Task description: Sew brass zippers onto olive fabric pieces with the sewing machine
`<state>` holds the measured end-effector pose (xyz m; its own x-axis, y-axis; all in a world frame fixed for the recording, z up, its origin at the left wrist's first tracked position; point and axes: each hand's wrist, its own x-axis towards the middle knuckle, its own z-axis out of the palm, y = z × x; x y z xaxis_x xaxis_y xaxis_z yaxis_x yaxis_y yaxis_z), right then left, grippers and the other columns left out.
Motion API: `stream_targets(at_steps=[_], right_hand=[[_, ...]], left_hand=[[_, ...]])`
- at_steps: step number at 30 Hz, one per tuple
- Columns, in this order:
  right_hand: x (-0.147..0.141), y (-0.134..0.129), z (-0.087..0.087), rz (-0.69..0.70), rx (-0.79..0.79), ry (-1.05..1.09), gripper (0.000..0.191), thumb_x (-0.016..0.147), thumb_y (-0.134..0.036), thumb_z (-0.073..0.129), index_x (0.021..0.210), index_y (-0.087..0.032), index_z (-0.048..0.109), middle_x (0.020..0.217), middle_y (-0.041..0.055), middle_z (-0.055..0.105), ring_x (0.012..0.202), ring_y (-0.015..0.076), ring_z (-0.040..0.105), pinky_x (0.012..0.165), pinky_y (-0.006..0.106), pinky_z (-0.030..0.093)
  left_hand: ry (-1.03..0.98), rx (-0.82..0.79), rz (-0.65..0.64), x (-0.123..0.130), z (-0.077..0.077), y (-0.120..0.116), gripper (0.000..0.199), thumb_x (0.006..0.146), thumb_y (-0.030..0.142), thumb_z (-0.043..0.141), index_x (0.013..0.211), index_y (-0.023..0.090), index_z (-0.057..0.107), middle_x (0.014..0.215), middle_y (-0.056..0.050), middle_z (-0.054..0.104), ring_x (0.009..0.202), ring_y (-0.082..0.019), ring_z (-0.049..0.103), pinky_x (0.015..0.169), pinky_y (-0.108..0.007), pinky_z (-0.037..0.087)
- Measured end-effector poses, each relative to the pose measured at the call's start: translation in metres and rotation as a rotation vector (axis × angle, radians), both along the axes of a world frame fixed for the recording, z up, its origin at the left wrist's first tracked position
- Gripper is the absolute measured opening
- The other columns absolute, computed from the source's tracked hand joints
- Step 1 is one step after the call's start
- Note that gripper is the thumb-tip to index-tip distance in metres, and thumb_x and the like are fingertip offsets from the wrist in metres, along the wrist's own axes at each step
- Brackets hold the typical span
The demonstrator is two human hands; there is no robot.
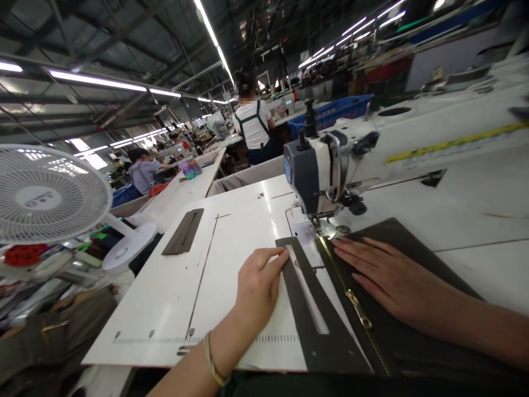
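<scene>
My left hand [260, 281] rests flat, its fingertips on the edge of a dark olive slotted template [300, 314] lying on the white sewing table [144, 309]. My right hand [392, 275] presses flat on a dark olive fabric panel [413, 237], just beside a brass zipper [351, 292]. The zipper runs diagonally toward the presser foot [318, 223] of an industrial sewing machine [318, 171]. Both fingertip groups stop a little short of the needle area. A cord bracelet [212, 361] circles my left wrist.
A second dark slotted strip [182, 231] lies on the table. A white fan [45, 193] stands at the left above cluttered materials. Beyond are a blue crate [330, 113], a seated co-worker in a green-strapped apron [252, 124], and another worker [142, 171].
</scene>
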<state>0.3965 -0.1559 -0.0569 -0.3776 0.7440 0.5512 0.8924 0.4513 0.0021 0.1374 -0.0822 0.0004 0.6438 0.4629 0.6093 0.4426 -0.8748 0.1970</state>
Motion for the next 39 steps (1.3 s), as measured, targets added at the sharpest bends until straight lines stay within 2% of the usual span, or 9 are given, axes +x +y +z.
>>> stream_targets(at_steps=[4,9,18,21,24,28,31,35,39], right_hand=[[-0.003,-0.007,0.001,0.001,0.029,-0.012,0.048,0.093,-0.025,0.037,0.14,-0.015,0.039,0.136,0.0089,0.051,0.126,0.0207,0.046,0.102,0.045,0.037],[-0.003,-0.006,0.003,0.007,0.039,-0.033,0.05,0.093,-0.022,0.036,0.142,-0.016,0.035,0.135,0.0115,0.051,0.125,0.0208,0.047,0.101,0.045,0.037],[-0.006,-0.004,0.003,-0.013,0.074,0.036,0.051,0.091,-0.021,0.038,0.142,-0.013,0.034,0.136,0.0097,0.051,0.123,0.0182,0.047,0.102,0.04,0.032],[-0.014,-0.003,0.003,-0.05,0.085,0.047,0.05,0.09,-0.018,0.038,0.14,-0.015,0.038,0.135,0.0073,0.053,0.121,0.0197,0.048,0.102,0.043,0.031],[-0.022,-0.002,0.004,-0.083,0.057,0.078,0.049,0.088,-0.016,0.039,0.137,-0.018,0.042,0.13,0.0062,0.056,0.119,0.0233,0.048,0.1,0.049,0.03],[-0.025,0.002,0.008,-0.088,0.081,0.157,0.042,0.087,-0.025,0.043,0.128,-0.019,0.052,0.125,0.0059,0.06,0.112,0.025,0.052,0.097,0.05,0.031],[-0.024,0.004,0.013,-0.089,0.135,0.172,0.039,0.087,-0.033,0.045,0.121,-0.018,0.057,0.122,0.0061,0.061,0.109,0.0255,0.053,0.096,0.049,0.032],[-0.02,0.001,0.018,-0.127,0.118,0.177,0.043,0.09,-0.041,0.042,0.124,-0.018,0.056,0.118,0.0096,0.062,0.109,0.0258,0.053,0.096,0.047,0.034],[-0.019,0.0,0.018,-0.103,0.071,0.205,0.046,0.091,-0.042,0.039,0.126,-0.017,0.054,0.118,0.0119,0.062,0.11,0.0269,0.054,0.095,0.049,0.035]], left_hand=[[0.059,0.083,-0.113,0.034,-0.006,-0.014,0.029,0.094,0.011,0.04,0.117,0.014,0.057,0.118,-0.012,0.064,0.108,-0.02,0.062,0.091,-0.034,0.055],[0.257,0.073,-0.095,0.057,-0.019,-0.015,0.025,0.092,0.01,0.042,0.108,0.007,0.062,0.116,-0.016,0.064,0.109,-0.025,0.062,0.095,-0.039,0.053],[0.27,-0.047,-0.199,0.055,-0.01,-0.012,0.027,0.095,0.013,0.04,0.111,0.008,0.061,0.126,-0.017,0.058,0.119,-0.024,0.055,0.104,-0.039,0.045],[0.301,-0.077,-0.188,0.055,-0.009,-0.01,0.029,0.097,0.015,0.036,0.113,0.01,0.06,0.127,-0.016,0.057,0.121,-0.023,0.053,0.104,-0.04,0.046],[0.29,0.004,-0.202,0.055,-0.014,-0.004,0.033,0.099,0.017,0.031,0.119,0.011,0.057,0.124,-0.016,0.06,0.121,-0.023,0.053,0.102,-0.041,0.048],[0.239,0.076,-0.222,0.051,-0.021,0.005,0.037,0.1,0.018,0.028,0.131,0.015,0.049,0.122,-0.014,0.061,0.121,-0.023,0.053,0.101,-0.042,0.048],[0.308,0.06,-0.248,0.047,-0.017,0.01,0.036,0.099,0.018,0.035,0.132,0.019,0.049,0.122,-0.012,0.062,0.12,-0.022,0.054,0.1,-0.037,0.049],[0.345,0.058,-0.255,0.044,-0.01,0.014,0.035,0.097,0.015,0.041,0.129,0.021,0.052,0.123,-0.01,0.061,0.118,-0.021,0.056,0.101,-0.034,0.049],[0.339,0.046,-0.238,0.042,-0.013,0.012,0.036,0.096,0.015,0.043,0.13,0.022,0.052,0.124,-0.009,0.061,0.117,-0.021,0.057,0.101,-0.033,0.048]])
